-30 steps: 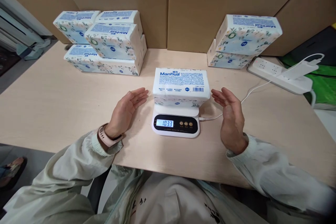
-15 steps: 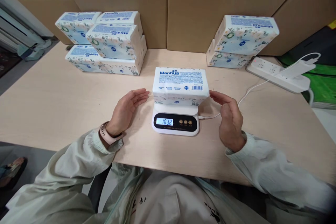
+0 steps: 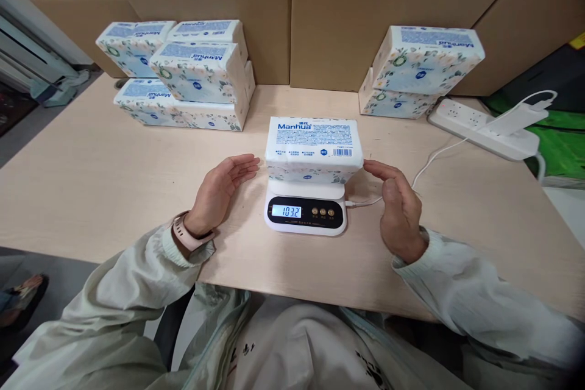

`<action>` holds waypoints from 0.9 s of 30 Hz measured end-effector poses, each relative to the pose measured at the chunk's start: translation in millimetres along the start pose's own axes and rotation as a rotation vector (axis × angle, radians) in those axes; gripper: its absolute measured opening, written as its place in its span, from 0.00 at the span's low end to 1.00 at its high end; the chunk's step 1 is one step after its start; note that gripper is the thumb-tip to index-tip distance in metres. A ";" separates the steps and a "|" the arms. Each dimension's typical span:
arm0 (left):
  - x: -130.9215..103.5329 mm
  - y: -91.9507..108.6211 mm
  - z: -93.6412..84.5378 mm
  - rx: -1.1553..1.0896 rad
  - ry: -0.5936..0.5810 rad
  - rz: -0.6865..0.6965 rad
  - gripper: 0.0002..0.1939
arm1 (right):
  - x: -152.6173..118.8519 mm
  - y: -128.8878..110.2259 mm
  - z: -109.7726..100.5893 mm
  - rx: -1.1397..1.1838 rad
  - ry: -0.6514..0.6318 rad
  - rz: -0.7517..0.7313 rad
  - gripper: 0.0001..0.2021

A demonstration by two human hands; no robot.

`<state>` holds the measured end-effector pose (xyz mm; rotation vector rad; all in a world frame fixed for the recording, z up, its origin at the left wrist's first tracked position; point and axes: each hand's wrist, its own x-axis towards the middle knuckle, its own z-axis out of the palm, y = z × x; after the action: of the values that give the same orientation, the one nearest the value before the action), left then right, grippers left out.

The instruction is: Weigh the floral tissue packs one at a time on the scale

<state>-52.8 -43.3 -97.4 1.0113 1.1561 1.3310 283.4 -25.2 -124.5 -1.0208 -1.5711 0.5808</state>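
Table [image 3: 91,183]: pale, wood-look top.

Left hand [image 3: 222,192]: bare, empty, palm inward, fingers extended and lying together; band [image 3: 191,236] at the wrist.

Right hand [image 3: 402,214]: palm inward, fingers reaching forward, thumb raised; gripping nothing.

Scale [image 3: 306,228]: white, dark front panel, lit digits 1032, decimal point unclear; cable [image 3: 351,203] at its right side.

Pack [image 3: 314,143]: one, Manhua print, film-wrapped, resting on the scale's platform, text panel up, long side facing the person. Handling, by judgement: light; soft and yielding, yet square enough to keep its form; film somewhat slick; not fragile, though a hard squeeze would likely dent it. Best hold: both short ends, flat fingers, even pressure, about mid-height. Position to the grip: between the hands, beyond the palms, in line with the fingertips. Left fingertips just short of its left end; right fingertips at its right end, touching or barely apart, cannot tell.

Power strip [image 3: 484,128]: white, far right.

Right stack [image 3: 427,70]: two packs visible, one on another.

Left stack [image 3: 194,79]: several packs, two layers.

Cardboard boxes [image 3: 356,18]: brown, behind both stacks.
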 end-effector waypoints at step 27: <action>108.3 149.7 -21.5 0.383 -0.140 0.839 0.32 | 196.2 -96.2 137.6 0.002 -0.358 -0.449 0.46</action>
<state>-109.9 65.8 42.0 1.9802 0.9170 1.6563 121.9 114.0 21.0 -0.5478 -2.0378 0.4649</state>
